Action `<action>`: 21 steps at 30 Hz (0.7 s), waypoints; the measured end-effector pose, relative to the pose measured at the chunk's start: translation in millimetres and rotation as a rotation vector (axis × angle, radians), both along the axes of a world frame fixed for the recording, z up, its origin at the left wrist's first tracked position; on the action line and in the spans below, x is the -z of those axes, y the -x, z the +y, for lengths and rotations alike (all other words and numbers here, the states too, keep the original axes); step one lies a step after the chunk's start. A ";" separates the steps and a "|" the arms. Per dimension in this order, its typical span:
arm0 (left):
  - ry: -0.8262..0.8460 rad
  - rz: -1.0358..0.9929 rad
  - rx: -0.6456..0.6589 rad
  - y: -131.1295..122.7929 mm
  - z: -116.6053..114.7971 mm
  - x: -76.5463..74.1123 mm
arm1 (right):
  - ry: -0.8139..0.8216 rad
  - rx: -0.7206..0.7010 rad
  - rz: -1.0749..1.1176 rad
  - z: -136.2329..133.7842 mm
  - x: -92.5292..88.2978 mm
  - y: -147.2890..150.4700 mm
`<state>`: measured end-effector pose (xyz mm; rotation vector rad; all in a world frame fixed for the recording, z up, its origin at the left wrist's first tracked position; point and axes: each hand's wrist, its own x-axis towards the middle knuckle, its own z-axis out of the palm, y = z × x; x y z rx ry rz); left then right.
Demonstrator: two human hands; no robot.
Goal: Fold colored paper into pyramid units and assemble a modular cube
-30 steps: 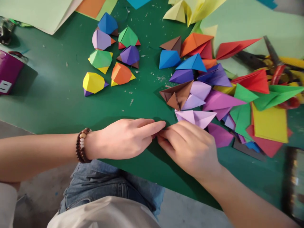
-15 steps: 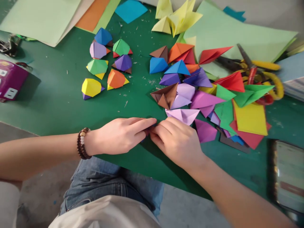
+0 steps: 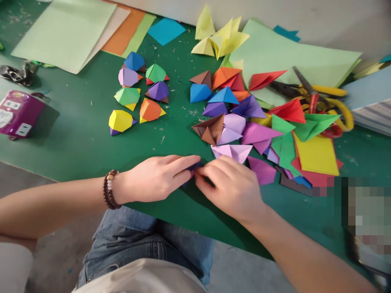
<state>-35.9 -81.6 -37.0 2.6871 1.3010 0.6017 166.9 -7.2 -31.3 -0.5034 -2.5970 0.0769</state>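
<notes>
A small dark blue-purple piece of folded paper (image 3: 193,166) shows between my fingertips near the table's front edge; most of it is hidden. My left hand (image 3: 159,176) is closed on it from the left, index finger stretched along its top. From the right, my right hand (image 3: 230,185) pinches its edge between thumb and fingers. Just beyond my right hand lies a lilac folded paper (image 3: 232,151), with a magenta one (image 3: 262,170) beside it. A brown folded paper (image 3: 210,129) sits farther back.
Several two-coloured paper pieces, one a yellow piece (image 3: 120,121), stand at the left. Folded papers heap up at the right near scissors (image 3: 313,95). A purple power socket block (image 3: 23,114) is at far left, green paper sheets (image 3: 70,30) behind. A pixelated patch covers the right edge.
The camera view has shifted, so the table items appear slightly lower. My right hand's fingertips have drawn slightly apart from the left hand's, and more of the blue-purple paper shows.
</notes>
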 end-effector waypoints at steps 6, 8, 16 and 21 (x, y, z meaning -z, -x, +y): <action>0.271 -0.419 -0.105 11.0 8.6 -16.5 | 0.066 -0.079 0.195 8.2 -3.6 -3.2; 0.456 -0.571 -0.141 12.8 11.1 -28.0 | 0.161 -0.123 0.234 8.6 -2.8 -1.5; 0.842 -0.880 -0.223 9.2 36.5 -79.4 | 1.125 -0.052 0.526 18.2 -19.0 0.5; 0.927 -1.060 -0.278 -1.8 60.3 -91.5 | 1.543 -0.186 0.669 28.2 -22.4 3.5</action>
